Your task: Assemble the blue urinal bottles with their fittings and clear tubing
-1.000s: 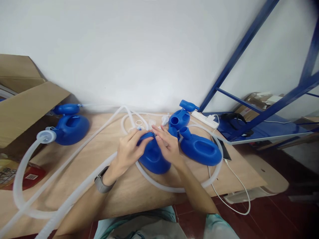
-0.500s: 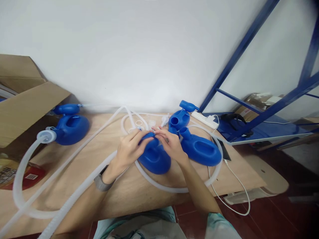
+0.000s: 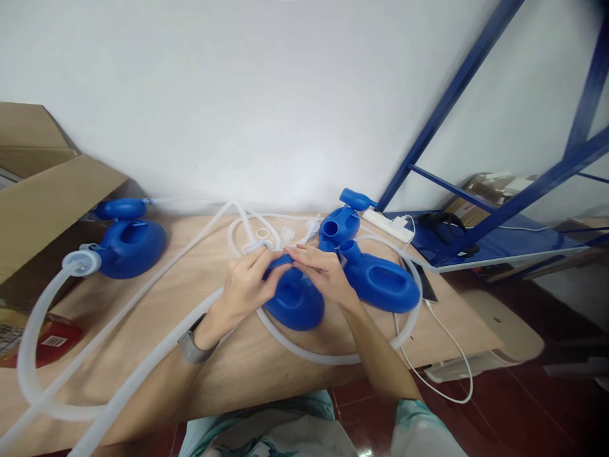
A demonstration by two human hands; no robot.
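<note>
My left hand (image 3: 252, 276) is closed around a small blue plastic piece (image 3: 285, 260), held over the middle of the table. At the piece's right end, my right hand (image 3: 323, 270) presses with its fingers straight and its thumb underneath. The fingers cover that end, so any small part there is hidden. Just below my hands a blue urinal bottle (image 3: 299, 304) lies on the table. To the right lies another blue bottle (image 3: 383, 285) with an uncapped neck, and a third blue bottle (image 3: 345, 225) stands behind it.
A clear hose (image 3: 328, 359) loops around the bottles. A white ring (image 3: 262, 233) and a clear cap (image 3: 287, 233) lie behind my hands. At left are a hosed blue bottle (image 3: 136, 247) and a cardboard box (image 3: 61, 209). A power strip (image 3: 387, 225) lies near the blue rack (image 3: 451, 95).
My right fingers have gone from pinching a small whitish part at the blue piece's end to lying straighter over that end. The view has shifted slightly.
</note>
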